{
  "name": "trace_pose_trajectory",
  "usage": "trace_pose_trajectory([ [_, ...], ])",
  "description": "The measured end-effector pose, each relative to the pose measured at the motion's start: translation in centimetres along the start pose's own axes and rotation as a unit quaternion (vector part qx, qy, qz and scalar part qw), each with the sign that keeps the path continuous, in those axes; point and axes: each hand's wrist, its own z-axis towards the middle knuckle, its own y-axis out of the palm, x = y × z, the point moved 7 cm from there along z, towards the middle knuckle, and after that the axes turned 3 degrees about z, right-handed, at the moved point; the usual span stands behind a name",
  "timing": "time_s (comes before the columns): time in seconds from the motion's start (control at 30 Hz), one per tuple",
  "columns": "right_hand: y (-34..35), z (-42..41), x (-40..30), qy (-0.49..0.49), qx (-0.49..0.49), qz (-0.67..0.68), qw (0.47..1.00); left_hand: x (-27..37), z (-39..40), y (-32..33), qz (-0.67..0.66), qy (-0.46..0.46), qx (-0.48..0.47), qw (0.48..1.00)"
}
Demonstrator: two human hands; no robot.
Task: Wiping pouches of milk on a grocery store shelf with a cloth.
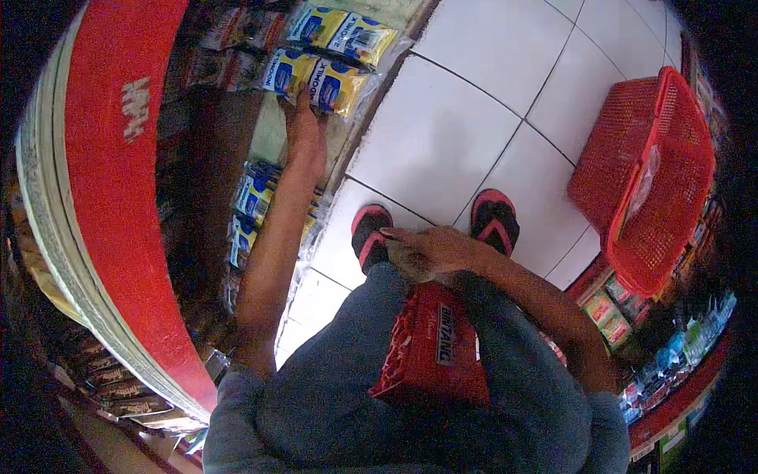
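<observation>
At the lower shelf on the left, my left hand (305,127) is at the near edge of a blue, white and yellow Indomilk sachet strip (323,83). One finger lies over its front and the others are partly hidden. Another such strip (343,35) lies just beyond it. More Indomilk sachets (254,195) lie nearer, partly behind my left forearm. My right hand (438,252) is between my knees, fingers pointing left; whether it holds anything is unclear. Below it, a red plastic Bintang crate (438,349) shows between my legs.
A red perforated plastic basket (610,142) stands tilted in view on the right, with clear plastic (645,172) inside. A red shelf edge (118,178) curves along the left. Packaged goods (607,314) fill shelves at right. White floor tiles (450,106) lie between.
</observation>
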Motion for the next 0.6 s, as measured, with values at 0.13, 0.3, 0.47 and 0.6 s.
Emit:
trace_pose_trajectory([
  [0.13, 0.8, 1.0, -1.2, -0.031, 0.024, -0.073, 0.997, -2.2, -0.1, -1.3, -0.179, -0.085, 0.004, 0.980],
  [0.3, 1.8, -0.1, -0.6, -0.027, -0.006, -0.007, 1.000, -1.0, -1.5, -0.7, -0.215, -0.082, -0.006, 0.973],
  [0.47, 1.9, 0.2, -1.3, -0.085, 0.032, -0.011, 0.996, -1.7, -2.7, -3.1, -0.101, -0.026, -0.033, 0.994],
  [0.6, 0.6, 0.1, -1.8, 0.009, -0.001, -0.032, 0.999, -1.1, -6.7, -9.7, 0.248, 0.059, 0.031, 0.966],
])
